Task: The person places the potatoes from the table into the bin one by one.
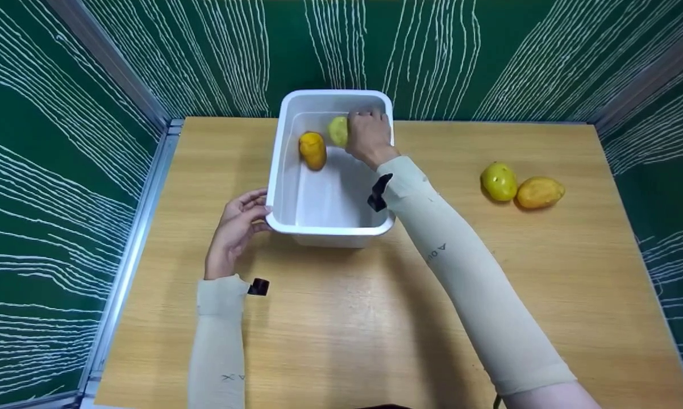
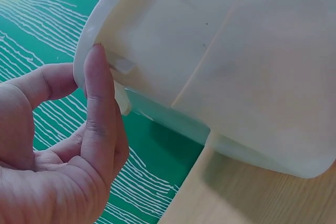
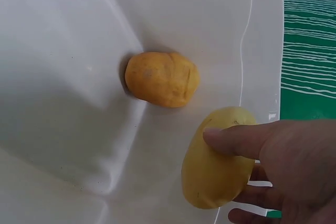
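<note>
A white plastic tub (image 1: 333, 231) stands on the wooden table. My left hand (image 1: 236, 224) pinches its near left corner by the rim, thumb and fingers on either side of the wall in the left wrist view. Inside the tub's far part, my right hand (image 1: 370, 134) grips a pale yellow-green mango (image 3: 218, 169), its thumb laid over the fruit. An orange-yellow mango (image 1: 313, 150) lies against the tub's left side, apart from the held one. Whether the held mango touches the tub floor I cannot tell.
To the right of the tub, a yellow-green round fruit (image 1: 499, 182) and a yellow mango (image 1: 540, 192) lie touching on the table (image 1: 546, 272). Green panels with white streaks (image 1: 341, 57) stand behind the table and at both sides.
</note>
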### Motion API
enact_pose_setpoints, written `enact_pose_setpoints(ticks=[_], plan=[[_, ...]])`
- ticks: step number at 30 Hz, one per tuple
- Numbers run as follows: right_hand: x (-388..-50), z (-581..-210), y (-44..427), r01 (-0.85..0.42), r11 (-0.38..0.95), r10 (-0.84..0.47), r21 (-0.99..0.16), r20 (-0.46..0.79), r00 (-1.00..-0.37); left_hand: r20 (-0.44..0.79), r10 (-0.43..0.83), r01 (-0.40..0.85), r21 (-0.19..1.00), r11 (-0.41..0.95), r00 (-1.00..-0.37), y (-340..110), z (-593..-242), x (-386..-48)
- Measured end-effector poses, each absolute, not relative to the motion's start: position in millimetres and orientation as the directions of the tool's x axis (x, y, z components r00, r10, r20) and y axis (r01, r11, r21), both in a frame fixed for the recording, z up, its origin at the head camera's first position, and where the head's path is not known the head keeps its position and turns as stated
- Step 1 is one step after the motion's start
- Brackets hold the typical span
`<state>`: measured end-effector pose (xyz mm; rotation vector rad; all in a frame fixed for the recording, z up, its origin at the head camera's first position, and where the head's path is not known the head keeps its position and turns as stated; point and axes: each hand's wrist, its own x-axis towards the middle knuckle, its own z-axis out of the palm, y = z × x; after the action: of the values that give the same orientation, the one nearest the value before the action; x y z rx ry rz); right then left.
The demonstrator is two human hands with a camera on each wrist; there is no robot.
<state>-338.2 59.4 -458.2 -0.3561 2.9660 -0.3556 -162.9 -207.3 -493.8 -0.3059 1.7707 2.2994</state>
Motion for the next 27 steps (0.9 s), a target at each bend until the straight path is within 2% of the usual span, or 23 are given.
enact_pose_setpoints(ticks=[18,27], plan=[[-339,-460,61,-0.246,0.946,-0.275,-0.209,-0.123,-0.953,-0.273,0.055,-0.278,0.922,-0.271,-0.96,-206,-495,-162],[-333,-448,59,-0.223,0.944,-0.262,-0.242,-0.146,-0.954,-0.277,0.049,-0.279,0.921,-0.272,-0.96,-207,-495,-162]])
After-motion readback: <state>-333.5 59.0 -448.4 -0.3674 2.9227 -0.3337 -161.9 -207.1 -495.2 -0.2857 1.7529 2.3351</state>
